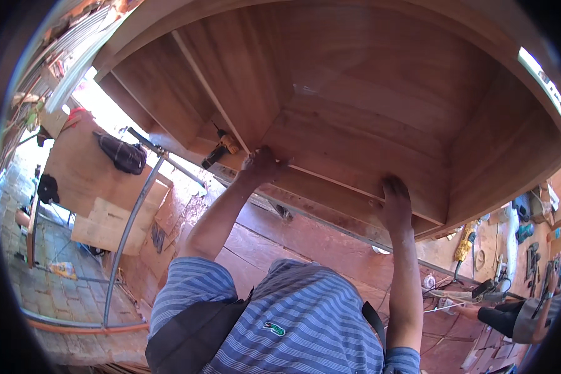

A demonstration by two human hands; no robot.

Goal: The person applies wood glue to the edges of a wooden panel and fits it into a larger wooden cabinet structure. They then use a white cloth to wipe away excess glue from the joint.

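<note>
A large brown wooden cabinet (pixel 355 134) with upright dividers stands in front of me. Along its lower part runs a shelf board (pixel 336 179) with a pale front edge. My left hand (pixel 265 167) is closed at the left end of this board, where it meets the front edge of a divider (pixel 215 100). Farther right, my right hand (pixel 395 202) grips the front edge, with its fingers over the board and its thumb apart from them. The undersides of both grips are hidden. A yellow and black cordless drill (pixel 223 147) lies left of my left hand.
At left are a plywood-topped table (pixel 84 168), a dark bag (pixel 123 153) and a curved metal pipe (pixel 128 249). On the right, a bench holds a yellow power tool (pixel 464 243), cables and hand tools. Another person (pixel 533 318) is at the lower right.
</note>
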